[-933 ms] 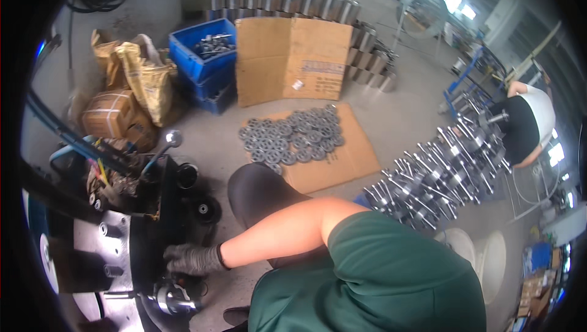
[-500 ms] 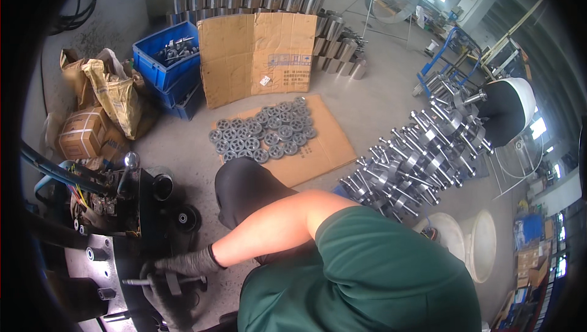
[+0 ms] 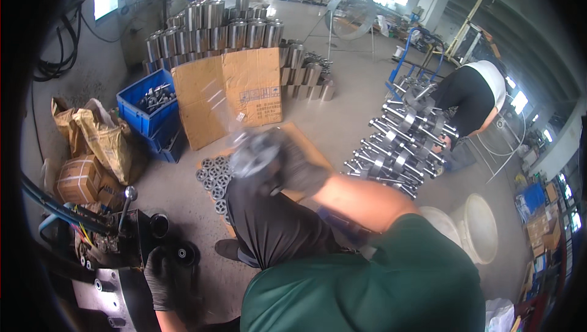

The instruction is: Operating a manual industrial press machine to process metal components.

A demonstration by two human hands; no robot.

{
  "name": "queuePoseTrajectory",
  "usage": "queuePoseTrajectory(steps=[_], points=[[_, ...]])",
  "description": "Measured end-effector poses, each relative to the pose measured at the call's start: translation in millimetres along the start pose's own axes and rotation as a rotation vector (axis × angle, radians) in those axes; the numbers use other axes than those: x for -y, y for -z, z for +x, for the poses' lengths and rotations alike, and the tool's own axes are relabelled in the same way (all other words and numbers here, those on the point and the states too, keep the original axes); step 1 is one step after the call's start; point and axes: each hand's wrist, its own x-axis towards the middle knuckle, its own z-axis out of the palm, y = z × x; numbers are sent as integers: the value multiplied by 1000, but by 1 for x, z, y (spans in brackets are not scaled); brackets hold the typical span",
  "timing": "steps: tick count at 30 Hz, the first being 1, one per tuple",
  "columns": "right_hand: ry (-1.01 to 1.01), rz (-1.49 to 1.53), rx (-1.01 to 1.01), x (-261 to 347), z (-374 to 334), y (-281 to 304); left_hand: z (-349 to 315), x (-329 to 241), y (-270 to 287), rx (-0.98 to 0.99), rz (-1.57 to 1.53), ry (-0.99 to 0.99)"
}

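Observation:
My right hand (image 3: 296, 164), in a dark grey glove, is raised over my knee and closed on a spoked metal disc (image 3: 254, 153). Motion smears the disc, and a pale streak rises from it across the cardboard. Behind it, several similar spoked discs (image 3: 213, 176) lie on a flat cardboard sheet (image 3: 306, 142), partly hidden by my arm and leg. Low on the left, my gloved left hand (image 3: 160, 280) is beside the bright metal plate (image 3: 98, 295) of a dark machine. Its fingers blend into the dark machine side, so what they grip does not show.
Steel shafts with thick round cores (image 3: 397, 148) are piled at right, a bending person (image 3: 471, 96) beyond them. Upright cardboard (image 3: 251, 81) stands ahead, by blue crates (image 3: 147, 103) and stacked steel cylinders (image 3: 211, 32). White buckets (image 3: 480, 228) stand at right; sacks (image 3: 101, 142) at left.
My right hand has swung from the machine up and right, and now has a spoked disc. The shaft seen at my hands by the machine no longer shows there. The view has tilted up.

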Motion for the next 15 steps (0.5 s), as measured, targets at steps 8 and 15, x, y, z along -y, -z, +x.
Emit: queuePoseTrajectory(steps=[8,15], points=[[1202,-215,-559,234,-132,132,7,34,-3,137,118,72],[1475,-1055,-1713,359,-244,294,3,15,-16,309,192,68]])
